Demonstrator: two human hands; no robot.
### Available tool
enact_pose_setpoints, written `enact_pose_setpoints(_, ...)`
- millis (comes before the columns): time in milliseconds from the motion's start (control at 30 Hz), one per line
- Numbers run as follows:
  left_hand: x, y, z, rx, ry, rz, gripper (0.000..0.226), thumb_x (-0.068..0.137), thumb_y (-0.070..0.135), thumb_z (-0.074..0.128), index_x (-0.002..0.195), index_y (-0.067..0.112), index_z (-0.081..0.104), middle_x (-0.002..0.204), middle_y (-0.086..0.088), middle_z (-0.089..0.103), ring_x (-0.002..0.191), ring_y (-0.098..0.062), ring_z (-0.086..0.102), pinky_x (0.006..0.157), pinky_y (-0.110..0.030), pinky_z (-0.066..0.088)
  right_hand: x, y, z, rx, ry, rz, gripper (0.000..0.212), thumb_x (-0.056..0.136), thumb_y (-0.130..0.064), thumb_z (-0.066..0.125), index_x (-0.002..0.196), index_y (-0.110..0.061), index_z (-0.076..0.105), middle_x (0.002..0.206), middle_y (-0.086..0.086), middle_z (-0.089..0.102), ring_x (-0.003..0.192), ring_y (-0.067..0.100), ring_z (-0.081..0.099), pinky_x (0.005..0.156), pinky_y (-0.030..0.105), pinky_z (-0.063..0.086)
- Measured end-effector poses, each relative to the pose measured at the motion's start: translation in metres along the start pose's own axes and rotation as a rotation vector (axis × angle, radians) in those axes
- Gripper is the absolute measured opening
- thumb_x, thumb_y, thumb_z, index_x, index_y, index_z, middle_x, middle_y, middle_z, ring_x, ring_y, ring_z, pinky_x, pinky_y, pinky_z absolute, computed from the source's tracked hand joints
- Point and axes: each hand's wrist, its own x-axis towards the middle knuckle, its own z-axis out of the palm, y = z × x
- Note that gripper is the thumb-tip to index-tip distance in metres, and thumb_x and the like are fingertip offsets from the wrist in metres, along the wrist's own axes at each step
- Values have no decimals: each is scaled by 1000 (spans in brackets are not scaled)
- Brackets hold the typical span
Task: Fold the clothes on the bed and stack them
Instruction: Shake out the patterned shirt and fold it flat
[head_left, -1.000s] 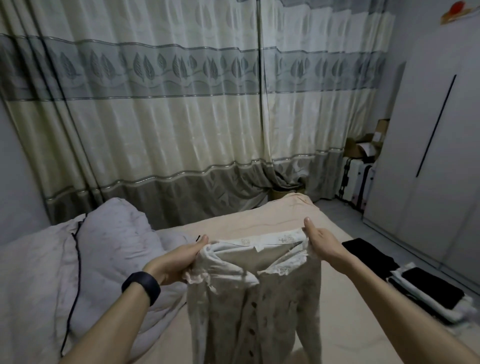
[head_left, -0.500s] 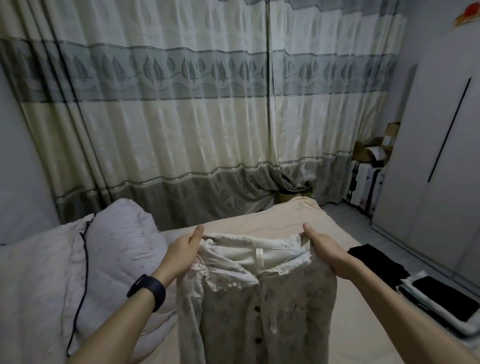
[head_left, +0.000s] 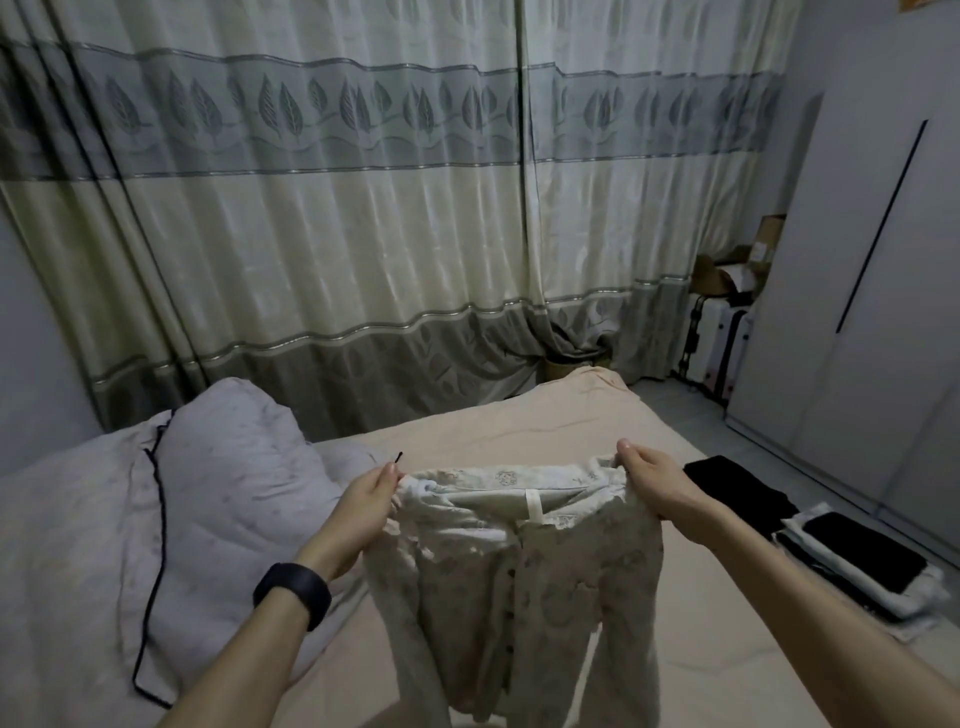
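Observation:
A cream lace blouse with a row of small buttons hangs in front of me above the peach bed sheet. My left hand pinches its left shoulder. My right hand grips its right shoulder. The collar is stretched flat between them, and the sleeves and hem hang down out of frame. At the right edge of the bed lies a stack of folded clothes, black on white, with a folded black garment just beyond it.
A bunched grey duvet with dark piping fills the left side of the bed. Long curtains hang behind the bed. A white wardrobe stands at the right, with suitcases and boxes in the corner.
My hands have spread the blouse's shoulders wider and lowered it a little. The collar now lies stretched straight, and the buttoned front faces me.

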Motion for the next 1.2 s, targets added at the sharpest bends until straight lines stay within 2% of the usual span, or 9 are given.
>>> enact_pose_setpoints(167,-5,-10,3,660,177,619,42,106,48,33,86,21,58,73,0,63,65,-22,60,55,-36,43,-8,13,4,-296,101,-136,73,100,-68,29,74,-11,67,77,-3,64,75,12,57,69,31,39)
enact_pose_setpoints(267,-6,-19,-12,1111,38,1150,64,103,63,27,69,19,59,59,1,53,42,-18,49,36,-24,39,-14,24,0,-422,144,-262,83,88,-85,23,53,-15,49,54,-4,59,58,13,55,57,32,40)
enact_pose_setpoints(333,-5,-19,-21,1272,-73,1243,67,96,73,30,69,20,60,58,2,55,40,-16,48,36,-20,38,-18,28,-4,-534,150,-385,91,82,-91,18,60,-13,59,62,-3,66,62,13,60,63,33,47)
enact_pose_setpoints(467,-2,-9,-30,1432,-77,1078,36,87,58,66,79,23,65,69,5,64,57,-16,61,46,-23,46,-31,24,-9,-746,28,-526,87,72,-98,24,90,-28,71,89,-9,62,78,10,59,72,31,47)
enact_pose_setpoints(533,1,-2,-33,1357,-94,678,21,93,43,59,80,27,63,79,6,65,77,-18,62,58,-29,45,-38,20,-8,-877,-83,-526,84,65,-101,36,101,-33,69,97,-12,57,77,3,53,68,22,41)
enact_pose_setpoints(633,8,6,-43,1024,-198,314,31,92,42,66,66,25,62,70,8,62,67,-11,55,56,-25,36,-46,16,2,-932,-245,-447,80,56,-94,61,109,-35,66,102,-13,54,84,5,54,69,20,40)
enact_pose_setpoints(800,8,18,-69,690,-150,227,12,82,32,81,75,30,72,70,19,68,76,-7,61,63,-14,44,-49,14,21,-953,-284,-402,48,79,-36,75,124,-26,65,119,2,68,111,23,63,84,27,46)
enact_pose_setpoints(900,7,18,-78,770,-34,275,26,79,43,82,88,20,77,81,8,73,81,-10,65,73,-30,51,-44,8,19,-769,-163,-337,50,86,-34,74,131,-29,52,119,2,69,104,27,64,79,34,51)
enact_pose_setpoints(1200,-20,31,-124,429,-123,105,6,80,34,83,84,37,81,87,9,78,82,-4,71,70,-16,51,-30,-30,-12,-597,-6,-300,33,98,-39,63,69,-24,61,66,-6,60,64,11,54,53,26,33)
